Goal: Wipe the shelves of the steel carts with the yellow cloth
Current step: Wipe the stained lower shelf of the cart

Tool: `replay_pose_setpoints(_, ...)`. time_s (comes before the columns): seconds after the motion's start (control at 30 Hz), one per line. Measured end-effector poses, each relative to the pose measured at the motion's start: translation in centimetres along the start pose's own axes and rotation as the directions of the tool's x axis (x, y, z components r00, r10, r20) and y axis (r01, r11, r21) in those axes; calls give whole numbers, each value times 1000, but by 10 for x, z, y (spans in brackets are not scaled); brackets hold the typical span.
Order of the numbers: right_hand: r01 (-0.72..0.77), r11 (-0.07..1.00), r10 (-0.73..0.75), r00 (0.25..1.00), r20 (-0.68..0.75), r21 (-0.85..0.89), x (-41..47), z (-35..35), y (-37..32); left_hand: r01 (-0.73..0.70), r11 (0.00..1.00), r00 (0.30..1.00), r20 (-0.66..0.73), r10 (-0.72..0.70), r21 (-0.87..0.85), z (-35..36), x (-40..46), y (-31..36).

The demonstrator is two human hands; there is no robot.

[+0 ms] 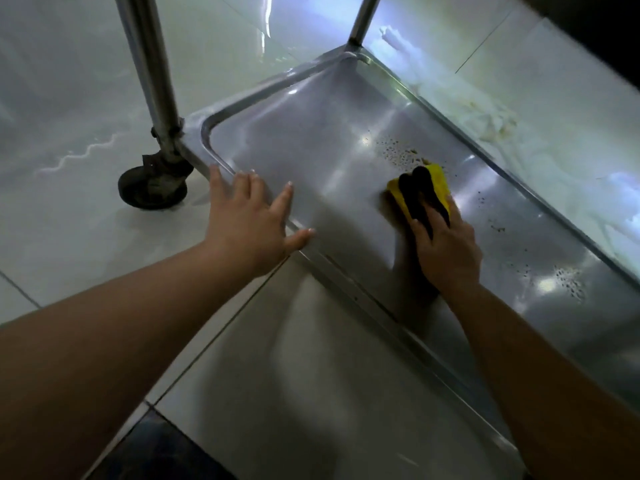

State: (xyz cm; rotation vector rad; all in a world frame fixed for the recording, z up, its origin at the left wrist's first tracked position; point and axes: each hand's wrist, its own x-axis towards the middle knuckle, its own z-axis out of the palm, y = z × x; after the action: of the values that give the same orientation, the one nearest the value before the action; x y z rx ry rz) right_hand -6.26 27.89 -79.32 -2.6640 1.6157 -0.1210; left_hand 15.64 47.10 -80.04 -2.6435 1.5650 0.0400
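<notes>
Shelf (pixel 311 140) surface open toward far corner. Raised rim (pixel 207 133) bounds it; upright posts (pixel 149 64) stand at the corners. Caster (pixel 152 185) outside left.

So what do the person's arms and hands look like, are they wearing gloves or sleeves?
No gloves and no sleeves in view. Both forearms are bare right up to the picture's edge. The left hand and the right hand are bare too, with short, pale fingernails showing on the left one. No watch, ring or bracelet can be seen on either.

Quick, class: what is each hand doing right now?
Left hand: open, fingers spread on the steel shelf rim.
Right hand: presses the yellow-and-black cloth.
</notes>
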Motion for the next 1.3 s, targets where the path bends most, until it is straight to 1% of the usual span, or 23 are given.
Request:
replay_pose_setpoints(0.1,-198,980,198,980,-26,12,-25,1,26,-4,1000,1000,-6,4,-16,4,-2,2)
replay_pose_setpoints(0.17,-295,954,297,954,-34,43,-27,5,18,-29,999,999,-16,29,-32,4,-1,5)
replay_pose_setpoints(0.23,-361,931,363,930,-48,58,-25,9,-1,-81,995,997,5,81,-59,4,2,12)
replay_pose_setpoints(0.27,-365,930,368,928,-60,51,-26,11,-9,-108,991,994,25,110,-83,4,3,17)
replay_pose_setpoints(0.33,-294,955,295,951,-89,24,-31,14,-13,-140,981,988,46,147,-133,2,3,32)
replay_pose_setpoints(0.37,-223,975,223,970,-98,12,-35,13,-8,-154,976,986,46,163,-151,0,2,41)
replay_pose_setpoints(0.43,-31,999,29,996,-86,-19,-46,6,16,-194,967,977,56,206,-163,-4,-1,62)
replay_pose_setpoints(0.47,53,998,-56,996,-67,-34,-52,2,32,-216,963,971,68,229,-163,-6,-3,74)
replay_pose_setpoints(0.5,98,994,-101,993,-54,-43,-60,0,49,-237,958,964,81,252,-160,-9,-3,86)
replay_pose_setpoints(0.53,92,995,-95,994,-53,-46,-70,-2,66,-257,954,957,96,273,-154,-11,-3,99)
replay_pose_setpoints(0.6,-26,999,23,997,-75,-28,-94,-6,101,-291,947,944,117,307,-140,-15,-3,126)
replay_pose_setpoints(0.7,-194,981,193,978,-75,2,-130,-12,151,-352,925,925,96,367,-142,-17,-4,163)
replay_pose_setpoints(0.77,-322,947,322,943,-81,13,-148,-16,178,-398,901,907,73,415,-174,-15,-6,184)
replay_pose_setpoints(0.83,-446,895,447,890,-91,34,-158,-16,192,-438,878,888,58,456,-193,-10,-11,200)
replay_pose_setpoints(0.9,-520,853,522,850,-80,39,-160,-14,194,-457,870,880,49,472,-185,-3,-19,208)
replay_pose_setpoints(1.03,-566,824,567,823,-22,23,-154,-15,189,-434,874,899,-35,438,-219,3,-24,209)
replay_pose_setpoints(1.17,-580,814,581,812,-50,41,-144,-15,170,-414,884,910,-125,396,-217,3,-26,206)
replay_pose_setpoints(1.23,-516,854,519,854,-41,68,-128,-14,150,-388,893,920,-150,362,-227,3,-29,207)
replay_pose_setpoints(1.3,-381,920,384,923,-14,93,-104,-11,121,-369,898,927,-166,336,-242,3,-30,208)
